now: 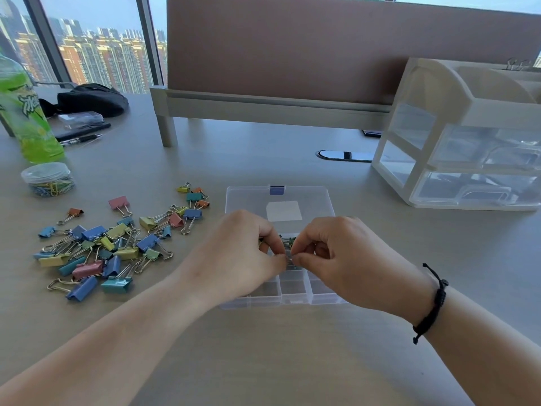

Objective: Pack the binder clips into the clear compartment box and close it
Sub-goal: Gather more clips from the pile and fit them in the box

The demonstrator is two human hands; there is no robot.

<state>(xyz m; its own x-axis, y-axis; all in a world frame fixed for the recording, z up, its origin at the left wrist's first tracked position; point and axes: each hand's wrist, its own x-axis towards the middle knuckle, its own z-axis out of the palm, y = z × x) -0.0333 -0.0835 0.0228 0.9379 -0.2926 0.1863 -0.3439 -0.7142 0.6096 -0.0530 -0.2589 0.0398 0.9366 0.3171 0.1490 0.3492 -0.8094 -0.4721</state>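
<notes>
A clear compartment box (pixel 295 288) lies open on the desk, its lid (pixel 254 200) folded back flat with a blue latch (pixel 277 190). My left hand (pixel 243 253) and my right hand (pixel 336 253) hover over the box's middle compartments, fingertips meeting and pinching a small binder clip (pixel 288 256) between them. A few small clips (pixel 288 241) show in the compartment behind my fingers. A pile of coloured binder clips (pixel 111 247) lies loose on the desk left of the box.
A tub of paper clips (pixel 46 178) and a green bottle (pixel 26 112) stand at far left, with pens and a black pouch (pixel 90 99) behind. A white drawer organiser (pixel 468 136) stands at right. A desk partition (pixel 322 54) runs along the back.
</notes>
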